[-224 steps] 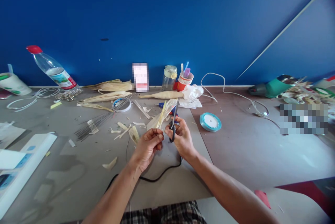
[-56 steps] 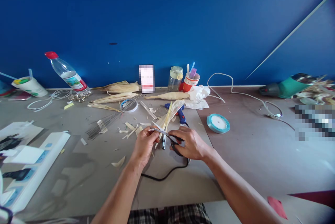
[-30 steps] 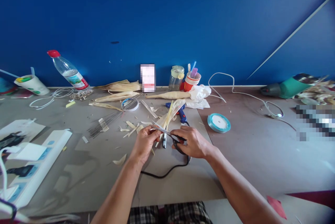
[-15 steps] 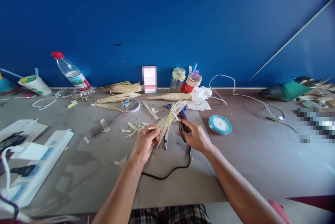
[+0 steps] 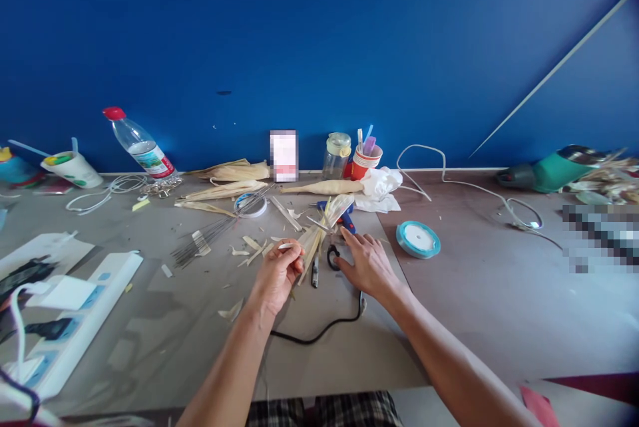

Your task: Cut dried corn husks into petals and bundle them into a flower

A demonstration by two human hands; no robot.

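My left hand (image 5: 279, 274) is closed in a pinch on a small pale strip (image 5: 288, 246), which looks like a piece of corn husk. My right hand (image 5: 370, 264) is open, fingers spread, low over the table. Beneath and beside its thumb lie scissors with a black handle (image 5: 333, 257), partly covered by the hand. Between the two hands lies a bunch of dried corn husk strips (image 5: 312, 241). A small cutter knife (image 5: 315, 272) rests just below them. Behind the right fingertips is a blue glue gun (image 5: 348, 219), partly covered by husk.
A turquoise ribbon spool (image 5: 419, 239) lies on the right. Thin wires (image 5: 200, 247) and husk scraps (image 5: 255, 251) are scattered leftward. Along the blue wall stand a bottle (image 5: 144, 147), a phone (image 5: 284, 155), a glass jar (image 5: 337, 155) and red cups (image 5: 367, 161). A power strip (image 5: 94, 320) lies at left.
My right hand has let go of the scissors, and its fingers have opened out. The scissors now lie on the table. My left hand keeps its pinch in nearly the same place.
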